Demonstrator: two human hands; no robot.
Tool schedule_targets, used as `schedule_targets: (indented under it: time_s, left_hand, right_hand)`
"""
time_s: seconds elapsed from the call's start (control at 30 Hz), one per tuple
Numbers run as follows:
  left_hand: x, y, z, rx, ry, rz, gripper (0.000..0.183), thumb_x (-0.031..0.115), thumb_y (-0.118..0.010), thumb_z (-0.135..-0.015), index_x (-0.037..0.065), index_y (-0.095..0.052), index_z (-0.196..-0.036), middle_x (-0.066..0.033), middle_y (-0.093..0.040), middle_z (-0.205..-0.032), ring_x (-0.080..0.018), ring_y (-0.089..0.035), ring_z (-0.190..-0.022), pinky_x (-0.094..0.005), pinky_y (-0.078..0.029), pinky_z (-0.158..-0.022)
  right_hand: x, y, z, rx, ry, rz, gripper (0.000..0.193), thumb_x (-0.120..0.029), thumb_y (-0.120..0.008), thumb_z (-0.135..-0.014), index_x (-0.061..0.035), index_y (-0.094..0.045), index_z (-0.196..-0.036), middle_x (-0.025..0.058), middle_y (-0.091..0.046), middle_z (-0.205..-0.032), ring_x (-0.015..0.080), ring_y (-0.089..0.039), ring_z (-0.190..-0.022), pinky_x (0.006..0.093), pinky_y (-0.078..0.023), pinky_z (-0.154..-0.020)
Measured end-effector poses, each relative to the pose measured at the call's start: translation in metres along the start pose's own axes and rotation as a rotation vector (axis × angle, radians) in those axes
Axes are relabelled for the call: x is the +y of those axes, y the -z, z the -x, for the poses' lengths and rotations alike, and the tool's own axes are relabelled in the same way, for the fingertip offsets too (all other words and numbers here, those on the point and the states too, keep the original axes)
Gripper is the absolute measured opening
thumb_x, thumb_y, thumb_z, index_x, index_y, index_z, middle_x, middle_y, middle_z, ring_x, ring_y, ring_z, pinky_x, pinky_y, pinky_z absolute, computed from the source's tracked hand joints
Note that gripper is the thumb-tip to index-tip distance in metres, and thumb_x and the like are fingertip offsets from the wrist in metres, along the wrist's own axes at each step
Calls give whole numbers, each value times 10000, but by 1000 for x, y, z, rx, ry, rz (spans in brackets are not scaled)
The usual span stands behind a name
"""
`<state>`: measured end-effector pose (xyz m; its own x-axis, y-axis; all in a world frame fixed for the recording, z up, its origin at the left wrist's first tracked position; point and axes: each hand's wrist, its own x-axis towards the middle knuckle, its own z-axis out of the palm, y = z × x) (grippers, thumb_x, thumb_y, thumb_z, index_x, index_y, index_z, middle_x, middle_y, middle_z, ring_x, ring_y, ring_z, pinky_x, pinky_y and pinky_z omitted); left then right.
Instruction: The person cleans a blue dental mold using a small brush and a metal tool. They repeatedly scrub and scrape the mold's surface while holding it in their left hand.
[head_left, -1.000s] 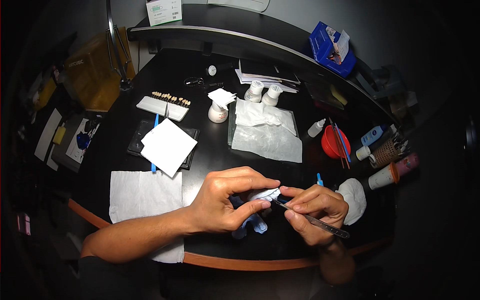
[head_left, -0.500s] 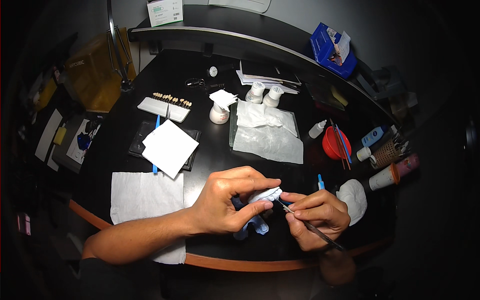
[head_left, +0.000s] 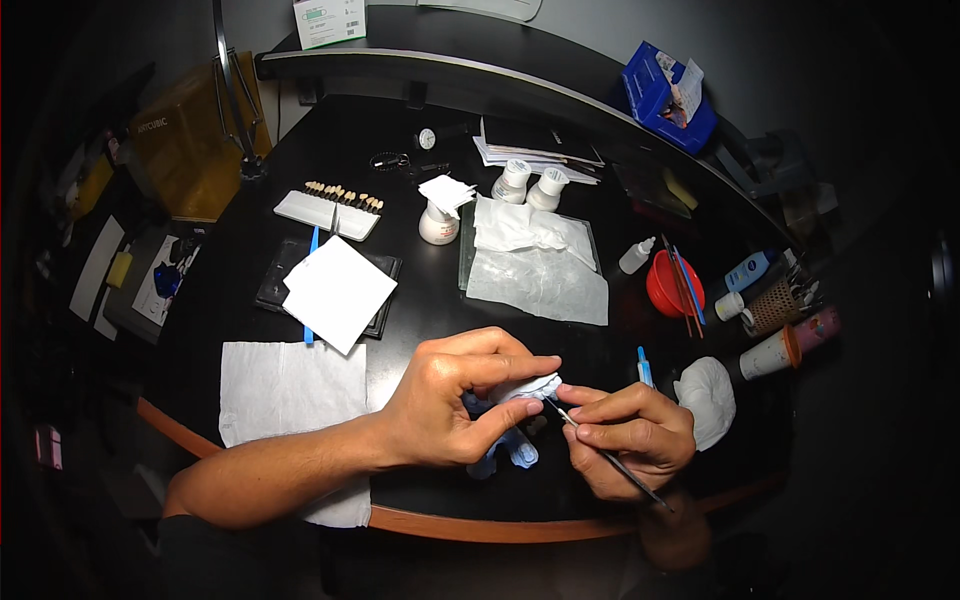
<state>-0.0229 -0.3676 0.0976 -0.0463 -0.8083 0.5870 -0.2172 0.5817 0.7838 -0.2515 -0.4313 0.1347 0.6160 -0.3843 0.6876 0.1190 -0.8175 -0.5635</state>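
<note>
My left hand (head_left: 455, 400) is closed round a pale blue plaster dental model (head_left: 528, 388), held between thumb and fingers above the desk. My right hand (head_left: 635, 440) grips a fine brush (head_left: 625, 470) with a dark handle and a silvery collar. The brush slants up to the left, its tip at the model's right edge; whether it touches cannot be made out. Right fingertips rest close beside the model. Another light blue plaster piece (head_left: 518, 450) lies on the desk below the left hand, partly covered by it.
Left lie a white cloth (head_left: 290, 390), stacked white sheets (head_left: 345, 295) and a tooth shade guide (head_left: 330, 214). Ahead are a tissue-covered tray (head_left: 540, 290) and white bottles (head_left: 512, 182). Right stand a red bowl (head_left: 665, 287), a blue-capped tube (head_left: 643, 365), crumpled tissue (head_left: 706, 405) and a cup (head_left: 768, 355).
My right hand and the brush have shifted slightly left, and the brush tip has moved in along the model. My left hand stays almost still.
</note>
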Motion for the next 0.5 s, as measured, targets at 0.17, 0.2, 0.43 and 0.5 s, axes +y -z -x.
schedule_targets:
  time_s: [0.17,0.2,0.43,0.5]
  left_hand:
    - [-1,-1,1,9,-2,2,356,29,-811,-875,-11,-777,-1227,-90,-733,-981,-104,-637,-716,-248,-498,-598]
    - [-2,-1,1,9,-1,-1,353,30,-812,-874,-12,-778,-1223,-88,-732,-978,-103,-636,-713,-247,-497,-597]
    - [-2,-1,1,4,1,-11,354,40,-817,-875,-7,-780,-1223,-85,-730,-971,-102,-628,-704,-245,-490,-590]
    - [0,-1,1,9,-2,-8,353,47,-822,-877,-1,-781,-1225,-84,-730,-970,-101,-624,-701,-247,-485,-586]
  right_hand:
    - [-2,1,0,-45,-12,33,227,170,-811,-758,6,-746,-902,151,-695,-896,342,-802,-906,420,-690,-865]
    - [-1,1,0,-44,-13,33,227,170,-811,-758,6,-746,-902,151,-695,-896,342,-802,-906,420,-690,-865]
    - [1,0,1,-29,-3,11,242,185,-788,-753,4,-742,-907,137,-683,-877,334,-803,-897,417,-692,-870]
    - [0,0,1,-20,-1,-2,246,189,-779,-756,6,-738,-915,138,-681,-877,331,-802,-891,420,-691,-874]
